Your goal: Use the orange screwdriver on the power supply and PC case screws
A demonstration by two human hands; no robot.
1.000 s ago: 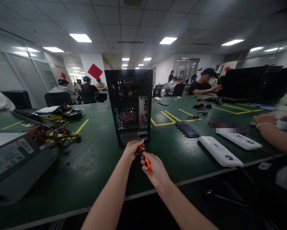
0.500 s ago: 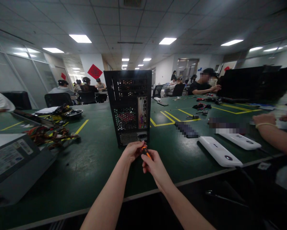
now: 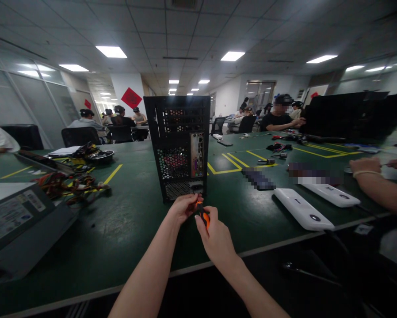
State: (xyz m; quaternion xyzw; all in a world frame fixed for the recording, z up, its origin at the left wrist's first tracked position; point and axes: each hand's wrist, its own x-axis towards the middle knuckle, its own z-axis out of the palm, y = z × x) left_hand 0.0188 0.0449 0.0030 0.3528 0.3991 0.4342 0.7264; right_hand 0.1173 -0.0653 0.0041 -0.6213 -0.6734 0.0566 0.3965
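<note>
A black computer tower (image 3: 152,132) stands upright on the green table, its rear panel facing me with vent grilles, a port plate and a power socket low down. My right hand (image 3: 215,232) is wrapped around the orange and black handle of a screwdriver (image 3: 204,215), which points up and forward at the tower's lower rear edge. My left hand (image 3: 182,208) is closed in a pinch at the front end of the screwdriver, around its shaft, close below the power socket. The screwdriver's tip and any screw there are too small or covered to make out.
At left lie a grey power supply box (image 3: 16,225) and bundled cables (image 3: 82,183). On the right are a dark phone (image 3: 258,179) and white power-bank-like devices (image 3: 301,210). Another person's hand (image 3: 367,168) works at far right. The table edge (image 3: 251,253) runs close to me.
My right hand has shifted its grip on the screwdriver and turned, so more of the orange handle shows. My left hand and the tower have barely moved.
</note>
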